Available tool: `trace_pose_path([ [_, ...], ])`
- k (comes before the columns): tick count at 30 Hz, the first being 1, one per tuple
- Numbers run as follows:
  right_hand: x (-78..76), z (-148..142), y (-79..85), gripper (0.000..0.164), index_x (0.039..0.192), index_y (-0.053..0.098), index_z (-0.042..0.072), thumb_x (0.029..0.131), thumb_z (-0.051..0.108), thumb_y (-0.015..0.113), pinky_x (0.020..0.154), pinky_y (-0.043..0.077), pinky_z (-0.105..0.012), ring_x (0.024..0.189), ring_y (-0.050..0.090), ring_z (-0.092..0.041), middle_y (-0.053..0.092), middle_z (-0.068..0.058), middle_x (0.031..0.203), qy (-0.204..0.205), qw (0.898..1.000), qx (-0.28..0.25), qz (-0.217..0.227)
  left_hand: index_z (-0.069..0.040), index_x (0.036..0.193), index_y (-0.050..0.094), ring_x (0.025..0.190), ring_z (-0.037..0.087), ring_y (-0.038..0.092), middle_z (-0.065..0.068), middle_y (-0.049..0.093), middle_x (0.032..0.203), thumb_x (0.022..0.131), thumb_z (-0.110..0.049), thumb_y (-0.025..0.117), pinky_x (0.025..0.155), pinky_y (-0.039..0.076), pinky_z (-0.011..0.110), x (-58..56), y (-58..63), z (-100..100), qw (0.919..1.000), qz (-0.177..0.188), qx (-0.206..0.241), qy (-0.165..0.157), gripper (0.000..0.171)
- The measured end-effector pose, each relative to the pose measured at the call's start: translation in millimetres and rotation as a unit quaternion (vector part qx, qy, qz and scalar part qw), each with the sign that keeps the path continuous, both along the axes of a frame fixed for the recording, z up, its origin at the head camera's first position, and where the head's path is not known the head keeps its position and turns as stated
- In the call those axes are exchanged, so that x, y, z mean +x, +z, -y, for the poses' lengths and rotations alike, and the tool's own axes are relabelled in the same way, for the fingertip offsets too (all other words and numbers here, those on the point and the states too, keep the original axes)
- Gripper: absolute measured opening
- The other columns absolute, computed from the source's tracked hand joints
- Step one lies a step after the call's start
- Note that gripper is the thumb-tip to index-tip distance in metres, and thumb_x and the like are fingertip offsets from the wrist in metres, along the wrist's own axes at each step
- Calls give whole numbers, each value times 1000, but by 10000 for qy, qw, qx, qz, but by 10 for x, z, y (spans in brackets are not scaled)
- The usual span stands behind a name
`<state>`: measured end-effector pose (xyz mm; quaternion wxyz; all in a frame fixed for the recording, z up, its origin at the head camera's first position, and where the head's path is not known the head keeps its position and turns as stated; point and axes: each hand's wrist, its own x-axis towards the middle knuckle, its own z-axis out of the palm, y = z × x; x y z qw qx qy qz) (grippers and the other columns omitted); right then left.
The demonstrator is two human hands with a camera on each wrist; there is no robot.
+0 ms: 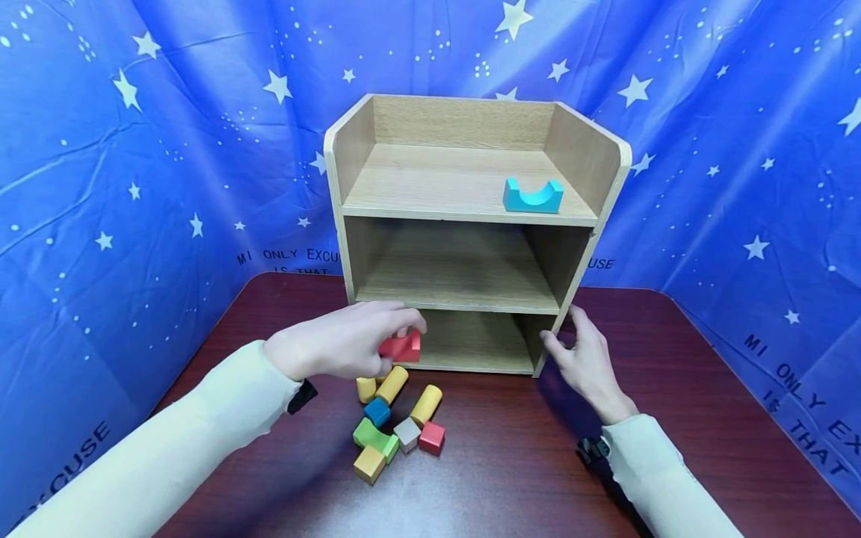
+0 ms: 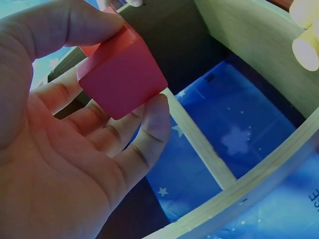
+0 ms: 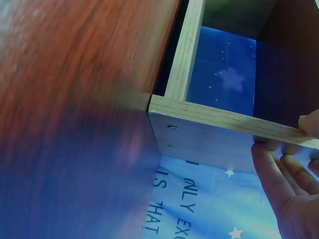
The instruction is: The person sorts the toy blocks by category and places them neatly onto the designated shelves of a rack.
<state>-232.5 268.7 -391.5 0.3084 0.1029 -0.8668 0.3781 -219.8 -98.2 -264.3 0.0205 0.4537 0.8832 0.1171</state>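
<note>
My left hand pinches a red arch block between thumb and fingers, in front of the lowest compartment of a wooden shelf. The left wrist view shows a flat face of the red block, with the thumb over its top and a fingertip under its lower corner. My right hand holds the shelf's right side panel low down. In the right wrist view its thumb is on the inner side of the panel and the fingers on the outer face.
A turquoise arch block sits on the shelf's top level, right of centre. On the dark red table, before the shelf, lie a green arch block, yellow cylinders and several small cubes. A blue starry curtain hangs behind.
</note>
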Motion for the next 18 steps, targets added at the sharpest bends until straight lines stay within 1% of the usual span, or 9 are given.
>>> trace_pose_path([
  [7, 6, 5, 9, 46, 126, 52, 5, 84, 8, 70, 69, 55, -41, 95, 63, -29, 62, -14, 105, 32, 10000, -47, 7, -19, 123, 55, 88, 11, 50, -8, 50, 96, 72, -7, 70, 74, 44, 27, -21, 100, -65, 10000, -75, 31, -12, 54],
  [12, 11, 5, 7, 46, 126, 52, 5, 83, 9, 70, 68, 55, -42, 96, 63, -29, 62, -15, 105, -23, 10000, -11, -12, -19, 122, 55, 85, 11, 51, -7, 51, 94, 72, -7, 69, 73, 45, 27, -33, 204, -98, 9997, -194, 98, -88, 54],
  [18, 9, 2, 10, 46, 126, 52, 5, 84, 9, 70, 68, 55, -42, 95, 63, -29, 62, -18, 105, -32, 10000, 22, -13, -22, 122, 54, 87, 10, 51, -8, 51, 96, 72, -5, 68, 73, 46, 27, -32, 326, -129, 9996, -251, 95, -33, 55],
])
